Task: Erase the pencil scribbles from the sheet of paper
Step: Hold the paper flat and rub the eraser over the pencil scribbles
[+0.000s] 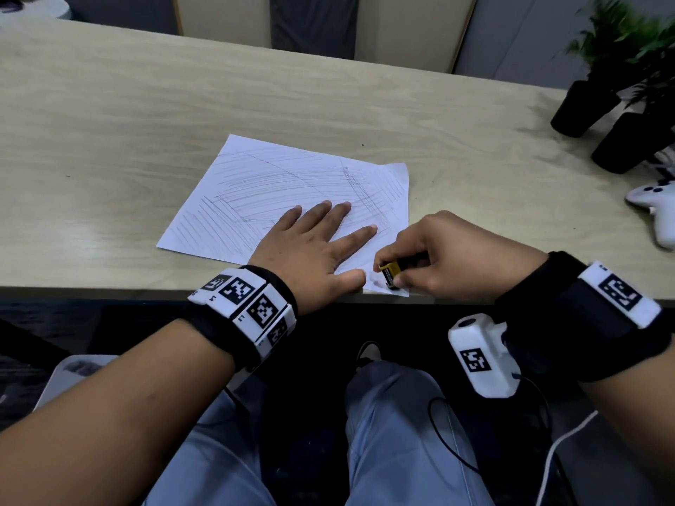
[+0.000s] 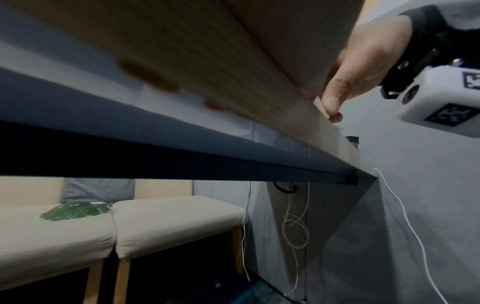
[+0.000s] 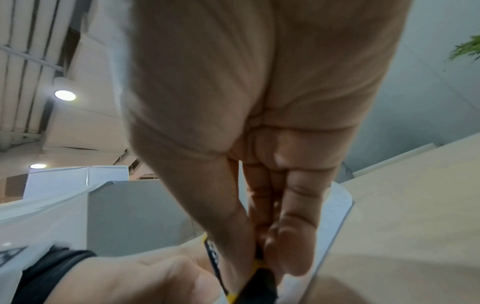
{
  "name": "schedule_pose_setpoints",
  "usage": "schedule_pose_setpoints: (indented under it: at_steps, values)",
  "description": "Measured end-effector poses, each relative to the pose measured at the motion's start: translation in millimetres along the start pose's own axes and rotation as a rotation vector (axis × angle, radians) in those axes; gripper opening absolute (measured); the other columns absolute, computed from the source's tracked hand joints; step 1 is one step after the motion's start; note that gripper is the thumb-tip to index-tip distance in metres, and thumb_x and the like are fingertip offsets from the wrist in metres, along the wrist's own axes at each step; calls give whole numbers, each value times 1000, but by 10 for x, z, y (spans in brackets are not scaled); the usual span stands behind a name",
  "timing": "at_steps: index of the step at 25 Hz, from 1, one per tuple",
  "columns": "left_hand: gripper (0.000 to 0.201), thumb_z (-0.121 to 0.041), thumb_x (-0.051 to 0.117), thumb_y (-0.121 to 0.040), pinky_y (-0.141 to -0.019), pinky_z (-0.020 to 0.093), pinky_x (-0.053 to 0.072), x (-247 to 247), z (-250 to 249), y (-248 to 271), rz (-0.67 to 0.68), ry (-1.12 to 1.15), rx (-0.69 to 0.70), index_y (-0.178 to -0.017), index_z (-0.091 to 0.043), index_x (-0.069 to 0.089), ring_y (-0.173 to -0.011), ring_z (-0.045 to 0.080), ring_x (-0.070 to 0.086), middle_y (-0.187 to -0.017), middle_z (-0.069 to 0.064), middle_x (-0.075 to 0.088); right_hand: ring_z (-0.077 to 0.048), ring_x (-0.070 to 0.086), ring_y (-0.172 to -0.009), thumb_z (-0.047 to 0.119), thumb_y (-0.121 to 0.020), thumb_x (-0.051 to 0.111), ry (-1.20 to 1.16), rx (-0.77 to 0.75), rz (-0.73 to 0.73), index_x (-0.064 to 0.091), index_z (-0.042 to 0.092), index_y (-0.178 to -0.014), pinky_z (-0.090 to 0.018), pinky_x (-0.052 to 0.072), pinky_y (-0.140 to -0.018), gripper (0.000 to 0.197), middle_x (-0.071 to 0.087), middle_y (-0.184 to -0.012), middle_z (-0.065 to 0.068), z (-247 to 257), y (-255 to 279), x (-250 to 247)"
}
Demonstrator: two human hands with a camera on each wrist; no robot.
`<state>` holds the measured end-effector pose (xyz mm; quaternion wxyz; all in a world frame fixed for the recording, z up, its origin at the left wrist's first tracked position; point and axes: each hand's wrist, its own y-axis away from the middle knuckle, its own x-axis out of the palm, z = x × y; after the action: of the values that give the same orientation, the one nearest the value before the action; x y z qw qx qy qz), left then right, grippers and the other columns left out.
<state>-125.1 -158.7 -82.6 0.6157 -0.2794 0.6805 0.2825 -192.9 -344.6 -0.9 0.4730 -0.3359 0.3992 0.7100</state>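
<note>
A white sheet of paper [image 1: 277, 184] covered in grey pencil scribbles lies on the wooden table [image 1: 109, 115], its near right corner at the table's front edge. My left hand [image 1: 317, 242] lies flat on the sheet's near part with fingers spread, pressing it down. My right hand [image 1: 431, 257] pinches a black eraser in a yellow sleeve [image 1: 391, 273] and holds its end on the paper's near right corner, close to my left thumb. In the right wrist view the eraser [image 3: 259, 283] sits between thumb and fingers over the paper [image 3: 332, 218]. The left wrist view looks along the table's underside.
Two black plant pots [image 1: 584, 107] with green plants stand at the table's far right. A white game controller [image 1: 657, 210] lies right of them near the edge. A chair back [image 1: 314, 23] stands behind the table. My knees are below the front edge.
</note>
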Motion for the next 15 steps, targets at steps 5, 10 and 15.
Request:
schedule_pose_setpoints:
  at_steps: [5, 10, 15]
  values:
    - [71, -67, 11, -82, -121, 41, -4, -5, 2, 6, -5, 8, -2, -149, -54, -7, -150, 14, -9, -164, -7, -10, -12, 58, -71, 7, -78, 68, -39, -53, -158, 75, 24, -99, -33, 47, -73, 28, 67, -75, -1, 2, -88, 89]
    - [71, -67, 10, -81, -121, 40, -5, -4, -4, 2, 0, 9, -4, -149, -54, -7, -150, 14, -9, -164, -8, -10, -11, 60, -69, 11, -79, 69, -8, 37, -13, 74, 33, -94, -29, 50, -70, 27, 68, -72, 2, -31, -7, -21]
    - [70, -68, 10, -81, -121, 41, -4, 5, 5, 5, -9, 12, -3, -148, -55, -9, -150, 14, -9, -164, -8, -10, -13, 59, -74, 8, -79, 70, -60, -37, -137, 75, 26, -99, -33, 50, -75, 28, 68, -77, 1, 15, -84, 90]
